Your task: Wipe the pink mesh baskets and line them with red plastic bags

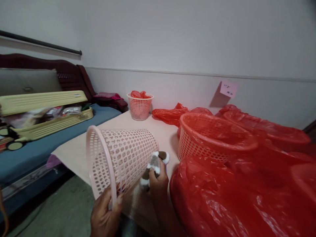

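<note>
A pale pink plastic basket [133,141] with a mesh of holes lies tilted on its side above the table's near edge, its mouth facing left. My left hand [106,210] grips its rim from below, thumb outside and fingers on the mesh. In my right hand [159,181] is a fuzzy cloth [154,164] striped in brown, white and grey. The fingers are closed on the cloth, which is bunched against the basket's side near its base. Part of the cloth is hidden behind the fingers.
Large baskets [182,144] lined with red plastic bags [209,191] crowd the table's right side. A small pink basket [140,108] holding red plastic stands near the wall. An open yellow suitcase [51,126] full of packages rests on a blue-covered seat [105,113] at left.
</note>
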A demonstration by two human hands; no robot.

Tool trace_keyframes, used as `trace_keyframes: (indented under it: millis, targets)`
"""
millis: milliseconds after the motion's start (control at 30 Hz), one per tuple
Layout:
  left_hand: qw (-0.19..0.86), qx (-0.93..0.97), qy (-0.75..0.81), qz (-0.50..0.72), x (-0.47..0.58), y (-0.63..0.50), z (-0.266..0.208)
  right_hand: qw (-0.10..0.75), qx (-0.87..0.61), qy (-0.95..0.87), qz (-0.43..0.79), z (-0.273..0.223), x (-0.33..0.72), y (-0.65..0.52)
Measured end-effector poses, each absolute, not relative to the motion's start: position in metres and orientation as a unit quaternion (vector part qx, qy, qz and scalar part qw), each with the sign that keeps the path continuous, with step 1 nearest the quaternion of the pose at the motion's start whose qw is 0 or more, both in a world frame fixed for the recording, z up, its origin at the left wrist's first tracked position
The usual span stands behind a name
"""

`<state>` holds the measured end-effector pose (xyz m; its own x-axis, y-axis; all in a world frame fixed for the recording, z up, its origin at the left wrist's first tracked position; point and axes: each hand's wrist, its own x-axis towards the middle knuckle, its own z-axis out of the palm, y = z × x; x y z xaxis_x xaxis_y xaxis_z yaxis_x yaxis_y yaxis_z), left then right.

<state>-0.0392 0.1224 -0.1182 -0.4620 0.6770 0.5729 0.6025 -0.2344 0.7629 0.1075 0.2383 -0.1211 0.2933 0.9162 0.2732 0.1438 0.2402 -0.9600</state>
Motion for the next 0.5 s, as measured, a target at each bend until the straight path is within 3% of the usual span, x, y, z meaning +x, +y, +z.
trace_keyframes:
  millis: [167, 500]
  targets:
    - [0.086, 0.45, 0.629, 0.628, -0.033, 0.124, -0.115, 0.602, -0.48, -0.53, 0.355, -0.111, 0.099, 0.22]
    - [0.259, 0.323, 0.547, 0.728, -0.035, 0.135, -0.095, 0.549, -0.445, -0.641, 0.298, -0.132, 0.065, 0.128]
